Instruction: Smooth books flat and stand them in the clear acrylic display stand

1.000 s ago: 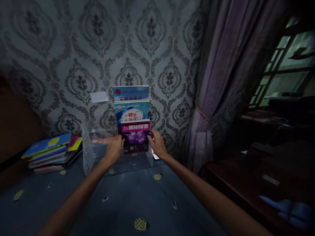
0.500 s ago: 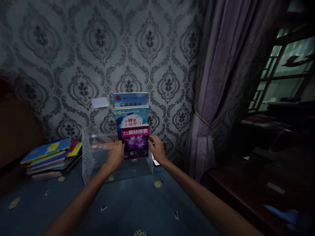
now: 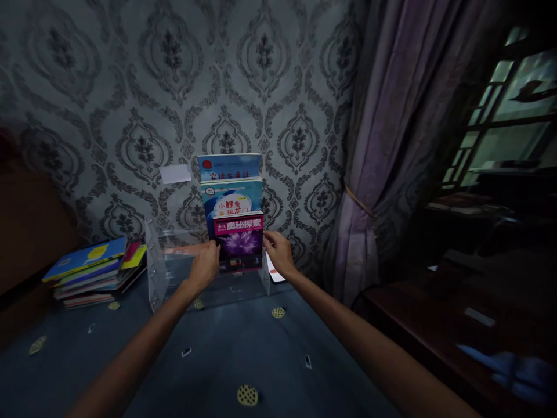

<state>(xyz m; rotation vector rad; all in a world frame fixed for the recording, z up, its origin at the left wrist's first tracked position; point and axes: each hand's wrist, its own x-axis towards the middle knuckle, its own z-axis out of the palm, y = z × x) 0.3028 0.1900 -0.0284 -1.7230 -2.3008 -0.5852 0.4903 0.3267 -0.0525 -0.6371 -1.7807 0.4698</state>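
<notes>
A book with a magenta and purple cover point(image 3: 239, 242) stands at the front of a clear acrylic rack point(image 3: 155, 267). My left hand point(image 3: 204, 264) grips its left edge, fingers closed. At the opposite edge, my right hand point(image 3: 278, 253) pinches the same book. Behind it rises a light-blue book point(image 3: 232, 191), and farther back a taller blue book point(image 3: 229, 166), each showing its upper part. The rack's tiers step upward toward the wall. To the left of these books, the tiers are see-through.
A stack of books point(image 3: 89, 270) lies left of the rack. A phone point(image 3: 275, 271) with a lit screen is behind the rack's right side. Purple curtain point(image 3: 365, 174) hangs at the right, beside a dark red surface point(image 3: 418, 325). Blue patterned cloth point(image 3: 217, 371) covers the table.
The camera view has tilted slightly, so the scene sits a little higher in the frame. Both hands keep their hold on the magenta and purple book, which looks unmoved in the rack.
</notes>
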